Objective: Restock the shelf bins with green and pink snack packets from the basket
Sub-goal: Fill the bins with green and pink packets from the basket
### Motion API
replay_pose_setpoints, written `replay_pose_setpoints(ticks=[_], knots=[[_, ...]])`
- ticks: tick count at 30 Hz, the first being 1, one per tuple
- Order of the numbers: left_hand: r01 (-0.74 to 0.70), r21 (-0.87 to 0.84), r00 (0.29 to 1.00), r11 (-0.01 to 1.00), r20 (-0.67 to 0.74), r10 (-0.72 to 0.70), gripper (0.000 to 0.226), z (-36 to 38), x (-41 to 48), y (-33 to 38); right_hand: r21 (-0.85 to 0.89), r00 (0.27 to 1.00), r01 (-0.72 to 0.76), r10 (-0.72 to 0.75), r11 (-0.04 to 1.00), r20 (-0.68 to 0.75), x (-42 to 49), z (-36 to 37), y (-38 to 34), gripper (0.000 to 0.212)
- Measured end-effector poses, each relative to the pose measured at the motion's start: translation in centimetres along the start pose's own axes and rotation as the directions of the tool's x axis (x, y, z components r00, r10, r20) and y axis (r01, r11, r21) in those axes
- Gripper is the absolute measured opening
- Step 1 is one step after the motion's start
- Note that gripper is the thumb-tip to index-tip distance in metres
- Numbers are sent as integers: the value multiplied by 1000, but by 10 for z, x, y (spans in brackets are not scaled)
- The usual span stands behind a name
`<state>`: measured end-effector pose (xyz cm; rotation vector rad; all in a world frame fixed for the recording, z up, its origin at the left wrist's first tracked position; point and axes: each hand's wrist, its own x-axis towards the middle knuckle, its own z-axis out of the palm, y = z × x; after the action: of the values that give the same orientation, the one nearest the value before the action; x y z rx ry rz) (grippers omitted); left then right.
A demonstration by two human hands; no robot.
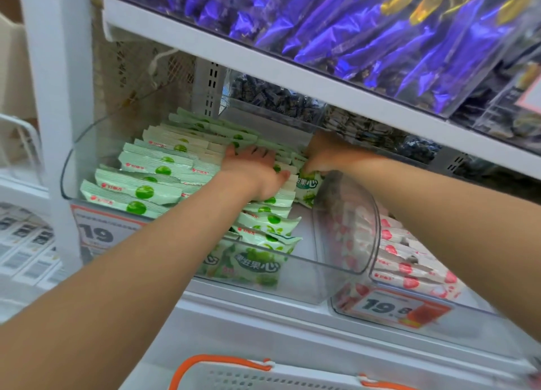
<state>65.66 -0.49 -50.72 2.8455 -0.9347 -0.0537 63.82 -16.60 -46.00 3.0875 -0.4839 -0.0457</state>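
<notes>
A clear plastic shelf bin [68, 167] holds rows of green snack packets [146, 167]. My left hand [251, 170] lies flat with straight fingers on the packets near the middle of the bin. Further back and to the right, my right hand [325, 155] curls its fingers round a green packet [307, 185] standing at the bin's right side. A second clear bin [486, 313] to the right holds pink snack packets [409, 269]. The white basket [263, 375] with orange handles shows at the bottom edge.
The shelf above [263, 59] hangs low over both hands and carries a clear bin of purple packets [380, 32]. Dark wrapped sweets [278, 97] fill bins behind. Price tags [96, 231] sit on the bin fronts. A white upright post [55, 97] stands at left.
</notes>
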Motion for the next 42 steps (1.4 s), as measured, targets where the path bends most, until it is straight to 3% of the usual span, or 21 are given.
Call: replay_pose_setpoints(ticks=[10, 14, 18, 23, 26, 28, 31, 33, 35, 38, 42], knots=[[-8, -30, 1000, 1000, -19, 8, 68, -1, 1, 1, -33, 994, -4, 0, 999, -113, -14, 6, -3, 20], [-28, -88, 976, 996, -219, 8, 51, -8, -19, 5, -73, 990, 14, -24, 997, -141, -59, -4, -16, 16], [-26, -226, 929, 974, -365, -60, 22, -29, -76, 25, 60, 963, 147, -128, 987, -237, -125, -3, -24, 13], [91, -350, 953, 932, -243, -184, 11, -25, -162, 56, 248, 927, 246, -152, 937, -344, -210, 26, -20, 7], [193, -351, 978, 916, -10, -210, 14, 13, -196, 69, 370, 925, 247, -103, 896, -367, -251, 69, -8, 11], [248, -284, 961, 926, 189, -200, 19, 53, -212, 70, 448, 964, 169, -53, 878, -259, -272, 109, 4, 10], [262, -168, 886, 950, 431, -168, 30, 115, -228, 67, 454, 993, -30, -25, 891, 116, -300, 185, 30, 11], [240, -115, 860, 964, 485, -157, 18, 143, -236, 66, 426, 927, -125, -47, 896, 371, -319, 238, 50, 14], [216, -113, 854, 970, 503, -132, 9, 164, -238, 66, 373, 861, -157, -58, 915, 505, -338, 282, 64, 16], [207, -68, 810, 976, 571, -132, 14, 191, -238, 67, 344, 806, 5, -207, 939, 555, -354, 323, 58, 49], [165, -37, 789, 986, 604, -109, 17, 209, -239, 73, 112, 736, 504, -494, 856, 464, -360, 351, 22, 67]])
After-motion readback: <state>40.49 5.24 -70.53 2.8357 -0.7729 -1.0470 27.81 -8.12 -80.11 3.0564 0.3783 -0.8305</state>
